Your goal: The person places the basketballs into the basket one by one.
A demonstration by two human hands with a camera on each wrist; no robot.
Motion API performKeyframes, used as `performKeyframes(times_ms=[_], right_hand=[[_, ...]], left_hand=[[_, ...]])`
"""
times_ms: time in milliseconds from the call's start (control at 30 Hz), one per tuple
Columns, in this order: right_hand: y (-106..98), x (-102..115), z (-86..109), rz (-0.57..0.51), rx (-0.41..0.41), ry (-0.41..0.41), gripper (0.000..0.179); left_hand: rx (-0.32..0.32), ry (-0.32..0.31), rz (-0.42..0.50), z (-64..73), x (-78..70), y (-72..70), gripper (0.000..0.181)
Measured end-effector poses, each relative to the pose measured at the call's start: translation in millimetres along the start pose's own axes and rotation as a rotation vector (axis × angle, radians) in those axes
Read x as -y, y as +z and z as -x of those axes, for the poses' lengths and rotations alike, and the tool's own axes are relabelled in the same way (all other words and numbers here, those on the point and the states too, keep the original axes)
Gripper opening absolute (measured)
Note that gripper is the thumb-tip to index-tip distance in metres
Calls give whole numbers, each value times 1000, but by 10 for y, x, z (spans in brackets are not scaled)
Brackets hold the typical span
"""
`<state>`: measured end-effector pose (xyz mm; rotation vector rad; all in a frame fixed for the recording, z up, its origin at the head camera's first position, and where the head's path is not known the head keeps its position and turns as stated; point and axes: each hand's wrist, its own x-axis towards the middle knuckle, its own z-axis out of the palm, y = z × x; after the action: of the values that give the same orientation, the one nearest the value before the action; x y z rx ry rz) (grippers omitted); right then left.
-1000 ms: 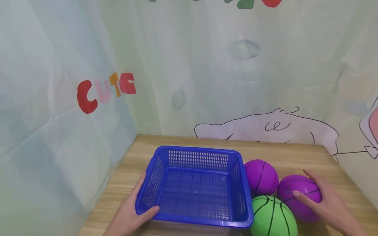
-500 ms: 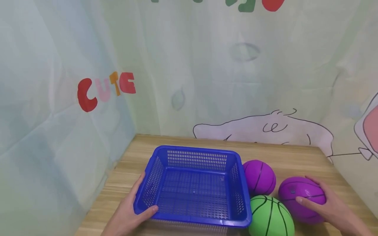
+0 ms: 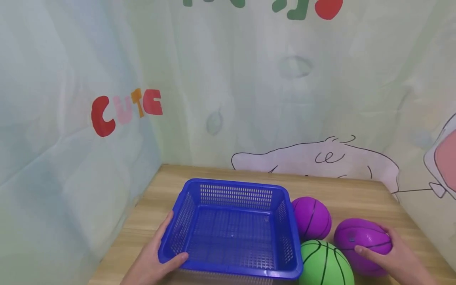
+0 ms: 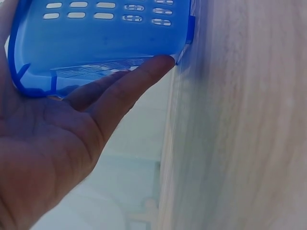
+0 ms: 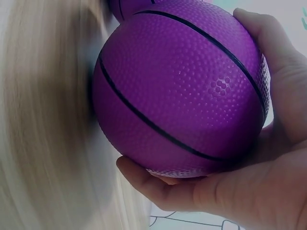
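A blue plastic basket (image 3: 231, 269) with slotted walls stands on the table, nothing inside it. My left hand (image 3: 151, 255) holds its near left corner, thumb over the rim and fingers along the outer wall. In the left wrist view, fingers (image 4: 139, 81) reach below the basket's wall (image 4: 105, 38). On the right, my right hand (image 3: 395, 253) grips a purple mini basketball (image 3: 361, 237), thumb on the near side. The right wrist view has the purple ball (image 5: 177, 91) between thumb and fingers; its far side is hidden.
A second purple ball (image 3: 311, 217) sits against the basket's right side. In front of it lies a green mini basketball (image 3: 325, 265), cut off by the frame's lower edge. Printed cloth walls (image 3: 249, 87) enclose the wooden table (image 3: 142, 221) at the back and sides.
My right hand has closed around the purple ball, which has shifted slightly away from the other purple one. The left hand keeps its hold on the basket. The head view has tilted a little.
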<state>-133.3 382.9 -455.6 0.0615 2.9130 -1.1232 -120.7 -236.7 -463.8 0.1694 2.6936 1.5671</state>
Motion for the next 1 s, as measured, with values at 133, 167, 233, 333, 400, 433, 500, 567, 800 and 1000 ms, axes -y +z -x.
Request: performKeyframes(times_ms=[133,167,233,333,400,433,500,567,800,1000], right_hand=[[90,-31,34,-30,30,18,96],[111,-43,36,-38,29,12,95],[130,-42,37,-35,19,5,95],[140,-47,36,-25,-12,-14,94],[140,-52,47,-19,-22,-12,95],[144,-67,50,-15,-29,-12,95],[147,-96,54,-14,-26,3,96],[140,-117,47,-37,-7,32,98],[67,-135,4,-94,26,92,102],[-71,-93,-6,-131,-1,117,103]], left_hand=[[25,-98,206,121,94,27,107],[23,-123,254,144,118,38,107],[7,-138,300,166,143,58,108],[-4,-129,327,155,159,74,109],[11,-141,337,137,163,77,111],[24,-144,355,124,169,79,111],[36,-144,369,103,180,84,112],[58,-165,389,77,172,85,113],[46,-146,362,-34,92,78,111],[18,-99,338,-124,73,77,110]])
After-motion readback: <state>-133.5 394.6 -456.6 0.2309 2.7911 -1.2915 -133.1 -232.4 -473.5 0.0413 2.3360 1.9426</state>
